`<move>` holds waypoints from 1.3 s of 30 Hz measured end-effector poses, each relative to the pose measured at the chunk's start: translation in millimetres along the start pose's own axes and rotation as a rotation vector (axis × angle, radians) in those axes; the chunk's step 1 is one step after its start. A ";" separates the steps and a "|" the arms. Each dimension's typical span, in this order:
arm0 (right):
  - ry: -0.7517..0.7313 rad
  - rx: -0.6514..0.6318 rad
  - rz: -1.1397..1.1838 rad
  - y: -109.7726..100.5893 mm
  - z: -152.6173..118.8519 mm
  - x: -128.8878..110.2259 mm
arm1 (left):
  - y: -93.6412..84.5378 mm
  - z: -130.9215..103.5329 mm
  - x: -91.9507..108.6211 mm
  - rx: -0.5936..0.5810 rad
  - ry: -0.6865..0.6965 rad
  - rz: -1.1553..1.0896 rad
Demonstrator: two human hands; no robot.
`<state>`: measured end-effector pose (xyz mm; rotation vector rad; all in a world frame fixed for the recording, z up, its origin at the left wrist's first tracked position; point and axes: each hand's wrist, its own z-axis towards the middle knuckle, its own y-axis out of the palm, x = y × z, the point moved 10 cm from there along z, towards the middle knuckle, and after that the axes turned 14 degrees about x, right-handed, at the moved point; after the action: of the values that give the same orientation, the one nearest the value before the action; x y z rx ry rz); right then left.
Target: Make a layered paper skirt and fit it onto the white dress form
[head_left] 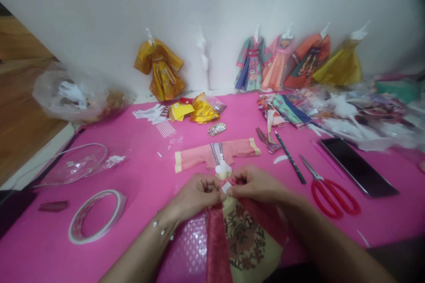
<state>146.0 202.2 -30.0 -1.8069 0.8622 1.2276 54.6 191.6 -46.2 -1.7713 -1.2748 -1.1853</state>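
Note:
A red and cream doll skirt [247, 241] with a dark floral pattern lies in front of me, fitted round a white doll form [223, 167]. My left hand [201, 192] pinches the left side of the skirt's waistband. On the other side my right hand [254, 185] grips the same waistband, its thumb against a small white piece of tape [226, 187]. Just beyond the form, a pink doll jacket [195, 157] with cream cuffs is spread flat. Some of the waistband is hidden by my fingers.
Red-handled scissors [332, 194], a dark pencil [290, 158] and a phone [358, 166] lie to the right. A tape roll [75, 230] is at the left. Dressed doll forms, such as a gold-robed one [166, 84], lean on the wall. Fabric and plastic bags [355, 117] pile up back right.

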 end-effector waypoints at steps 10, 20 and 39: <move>-0.009 0.034 -0.064 -3.6 2.1 -0.1 | 3.0 -0.4 2.0 -0.016 -0.001 0.011; 0.015 0.020 -0.063 -4.2 0.5 1.5 | 1.5 -0.6 4.5 0.013 0.014 0.006; 0.007 0.071 0.030 -6.8 1.7 2.6 | 1.6 1.1 1.9 0.022 0.035 -0.003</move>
<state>151.9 206.6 -31.4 -1.7482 0.9289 1.1951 56.6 192.8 -44.9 -1.7262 -1.2660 -1.1937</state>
